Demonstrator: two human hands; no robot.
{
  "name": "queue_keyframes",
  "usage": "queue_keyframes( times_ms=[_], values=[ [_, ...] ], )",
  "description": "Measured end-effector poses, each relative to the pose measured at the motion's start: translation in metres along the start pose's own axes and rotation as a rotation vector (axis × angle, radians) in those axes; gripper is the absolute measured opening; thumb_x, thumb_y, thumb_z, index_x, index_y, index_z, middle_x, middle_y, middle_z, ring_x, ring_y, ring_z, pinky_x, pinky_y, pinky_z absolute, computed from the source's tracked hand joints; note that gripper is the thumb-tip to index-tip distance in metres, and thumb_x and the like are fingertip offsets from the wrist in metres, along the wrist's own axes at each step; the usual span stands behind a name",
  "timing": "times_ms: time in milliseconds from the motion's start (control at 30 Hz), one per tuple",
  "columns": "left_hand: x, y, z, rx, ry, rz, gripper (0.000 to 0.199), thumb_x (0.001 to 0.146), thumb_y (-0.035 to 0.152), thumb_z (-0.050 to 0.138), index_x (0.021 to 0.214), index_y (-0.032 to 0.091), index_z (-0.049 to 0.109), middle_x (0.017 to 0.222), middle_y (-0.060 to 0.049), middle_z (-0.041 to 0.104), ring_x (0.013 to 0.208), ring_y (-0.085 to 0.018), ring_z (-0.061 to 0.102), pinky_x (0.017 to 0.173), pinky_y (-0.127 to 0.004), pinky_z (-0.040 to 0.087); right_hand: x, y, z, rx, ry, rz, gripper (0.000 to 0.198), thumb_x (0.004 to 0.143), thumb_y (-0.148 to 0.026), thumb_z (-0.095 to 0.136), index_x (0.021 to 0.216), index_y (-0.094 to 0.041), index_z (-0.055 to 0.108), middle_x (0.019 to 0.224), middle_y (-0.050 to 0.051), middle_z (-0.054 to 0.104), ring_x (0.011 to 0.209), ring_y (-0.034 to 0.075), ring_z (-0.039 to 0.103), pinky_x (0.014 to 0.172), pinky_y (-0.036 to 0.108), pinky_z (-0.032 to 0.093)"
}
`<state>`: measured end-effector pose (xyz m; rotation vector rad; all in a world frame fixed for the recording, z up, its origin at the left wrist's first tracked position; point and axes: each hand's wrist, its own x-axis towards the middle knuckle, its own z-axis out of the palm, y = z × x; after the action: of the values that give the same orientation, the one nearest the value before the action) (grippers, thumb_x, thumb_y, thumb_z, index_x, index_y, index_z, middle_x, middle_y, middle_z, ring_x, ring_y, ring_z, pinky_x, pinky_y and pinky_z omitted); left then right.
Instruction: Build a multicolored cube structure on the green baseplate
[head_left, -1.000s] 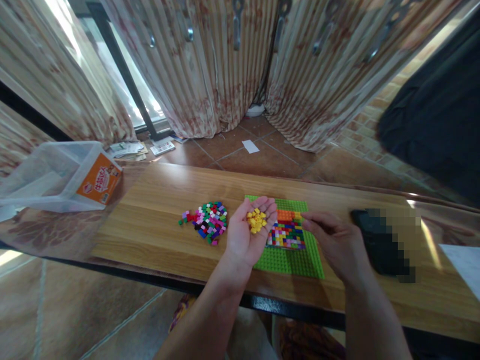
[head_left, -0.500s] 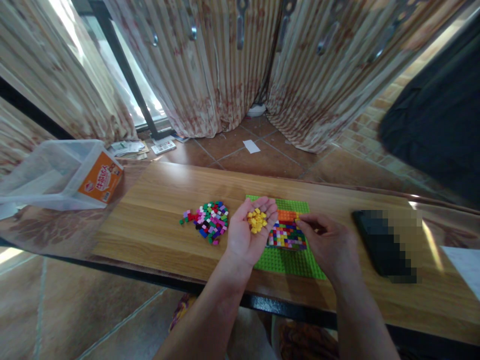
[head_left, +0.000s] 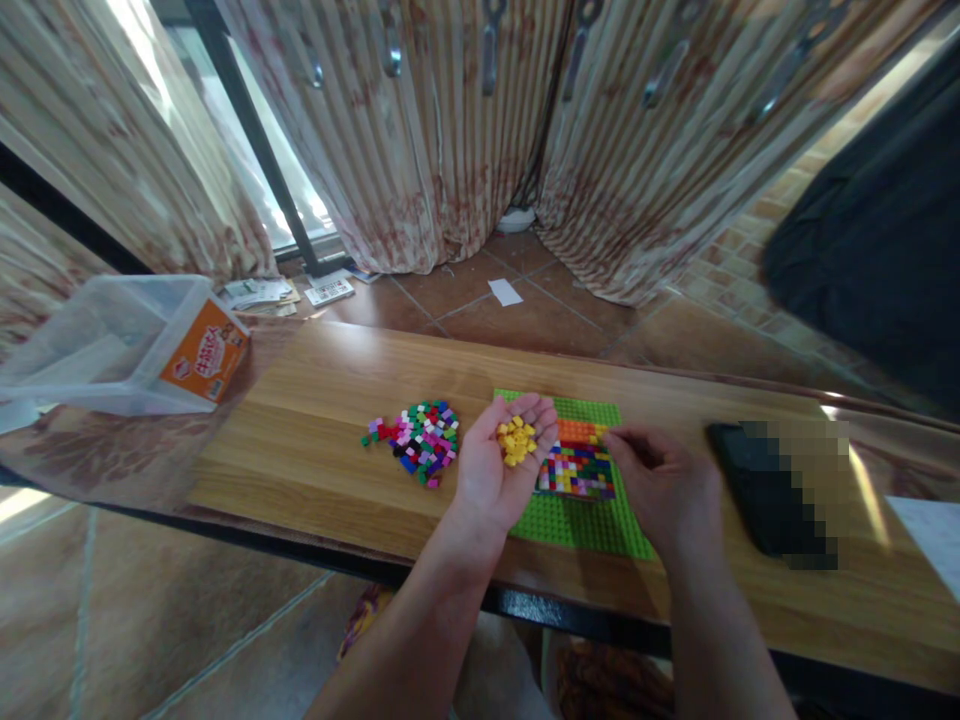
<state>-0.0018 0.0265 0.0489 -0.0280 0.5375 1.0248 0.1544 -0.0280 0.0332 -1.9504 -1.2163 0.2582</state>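
Observation:
My left hand (head_left: 487,465) is palm up with its fingers loosely cupped, holding a heap of small yellow toy bricks (head_left: 516,441). It hovers over the left part of a green studded baseplate (head_left: 577,525). On that plate sits a block of many-coloured bricks (head_left: 576,470) with orange rows along its far side; my left fingers hide part of it. My right hand (head_left: 664,480) is at the block's right edge, thumb and index finger pinched together beside a yellow spot at the far right corner. Whatever the pinch contains is too small to make out.
A pile of mixed-colour bricks (head_left: 427,440) lies on the wooden table (head_left: 300,430) left of the baseplate. To the right are a black phone-like object (head_left: 750,490), partly pixelated, and a white sheet (head_left: 926,535). A clear plastic bin (head_left: 112,350) stands at far left.
My right fingertips have shifted slightly right, away from the block's far right corner, with more yellow showing there. My left hand still holds the yellow bricks. The whole view has drifted slightly.

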Motion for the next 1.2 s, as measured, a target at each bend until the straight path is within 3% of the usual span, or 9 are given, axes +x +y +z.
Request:
queue_keyframes(
  times_ms=[233, 567, 833, 933, 1067, 1200],
  values=[
    [0.0, 0.0, 0.0, 0.014, 0.009, 0.001, 0.033, 0.092, 0.029, 0.048, 0.079, 0.008, 0.069, 0.082, -0.012, 0.071, 0.077, -0.016, 0.067, 0.079, -0.028, 0.053, 0.002, 0.003, 0.008, 0.032, 0.03, 0.102, 0.033, 0.076, -0.049, 0.063, 0.082, -0.017, 0.071, 0.076, 0.008, 0.073, 0.064, 0.02, 0.065, 0.063, 0.032, 0.049],
    [-0.002, -0.001, 0.001, 0.021, 0.005, -0.023, 0.035, 0.093, 0.03, 0.047, 0.079, 0.008, 0.069, 0.083, -0.012, 0.07, 0.078, -0.016, 0.067, 0.083, -0.029, 0.052, 0.005, 0.007, 0.014, 0.01, -0.008, 0.102, 0.034, 0.075, -0.051, 0.065, 0.076, -0.017, 0.068, 0.071, 0.007, 0.071, 0.063, 0.02, 0.063, 0.063, 0.033, 0.047],
    [-0.007, -0.005, 0.005, 0.029, -0.08, -0.07, 0.041, 0.094, 0.037, 0.043, 0.088, 0.006, 0.069, 0.098, -0.018, 0.07, 0.096, -0.022, 0.067, 0.091, -0.033, 0.05, 0.005, 0.009, 0.016, 0.032, -0.019, 0.114, 0.034, 0.075, -0.05, 0.066, 0.078, -0.016, 0.068, 0.073, 0.007, 0.071, 0.065, 0.02, 0.064, 0.063, 0.033, 0.048],
    [-0.008, -0.007, 0.005, 0.031, -0.088, -0.093, 0.041, 0.094, 0.039, 0.043, 0.091, 0.007, 0.069, 0.102, -0.018, 0.07, 0.103, -0.024, 0.065, 0.094, -0.035, 0.049, 0.002, 0.006, 0.015, 0.084, 0.05, 0.049, 0.03, 0.078, -0.046, 0.064, 0.08, -0.017, 0.068, 0.074, 0.006, 0.07, 0.065, 0.018, 0.063, 0.063, 0.032, 0.049],
    [-0.008, -0.007, 0.006, 0.03, -0.103, -0.116, 0.043, 0.093, 0.042, 0.043, 0.091, 0.008, 0.069, 0.103, -0.018, 0.07, 0.107, -0.025, 0.064, 0.096, -0.036, 0.048, -0.003, -0.007, 0.011, 0.175, 0.157, -0.186, 0.018, 0.083, -0.036, 0.061, 0.081, -0.02, 0.069, 0.08, 0.004, 0.067, 0.07, 0.017, 0.061, 0.066, 0.031, 0.05],
    [-0.009, -0.007, 0.007, 0.032, -0.104, -0.123, 0.046, 0.093, 0.045, 0.041, 0.091, 0.009, 0.069, 0.102, -0.018, 0.07, 0.105, -0.024, 0.064, 0.092, -0.033, 0.048, -0.008, -0.02, 0.009, 0.189, 0.05, -0.344, 0.014, 0.085, -0.033, 0.06, 0.086, -0.024, 0.072, 0.09, 0.004, 0.065, 0.081, 0.017, 0.063, 0.071, 0.033, 0.053]
  ],
)
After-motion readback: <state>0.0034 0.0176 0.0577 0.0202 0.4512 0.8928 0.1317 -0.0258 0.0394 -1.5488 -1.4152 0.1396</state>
